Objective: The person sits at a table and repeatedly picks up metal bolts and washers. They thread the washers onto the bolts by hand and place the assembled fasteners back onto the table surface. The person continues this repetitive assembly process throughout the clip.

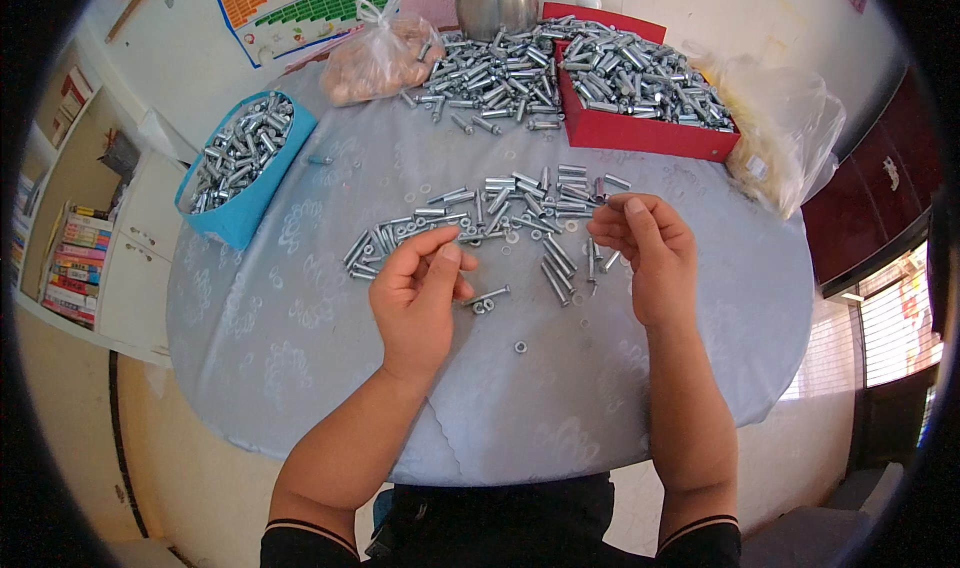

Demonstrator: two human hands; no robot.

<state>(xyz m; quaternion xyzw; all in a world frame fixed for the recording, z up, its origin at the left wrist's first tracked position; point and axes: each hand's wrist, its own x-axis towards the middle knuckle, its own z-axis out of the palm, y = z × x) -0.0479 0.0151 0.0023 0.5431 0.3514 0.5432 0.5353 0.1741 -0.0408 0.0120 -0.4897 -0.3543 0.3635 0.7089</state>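
Observation:
Both my hands hover above the grey tablecloth [330,368], on either side of a loose spread of silver bolts and sleeves [556,258]. My left hand [418,293] is closed, its fingers curled in and the thumb near the index finger; anything between them is too small to make out. Close to its fingertips lie a single bolt [490,295] and a few small nuts or washers [483,308]. At the spread's right edge, my right hand [652,253] has thumb and index finger pinched together. A small metal piece shows by those fingertips, but whether they hold it is unclear.
A blue box [245,223] of metal sleeve fasteners stands at left. Behind are a red box [640,140] and a heap [490,78] of similar fasteners. A tied bag of brownish round things [375,63], a steel pot [497,6] and another plastic bag [785,128] line the back.

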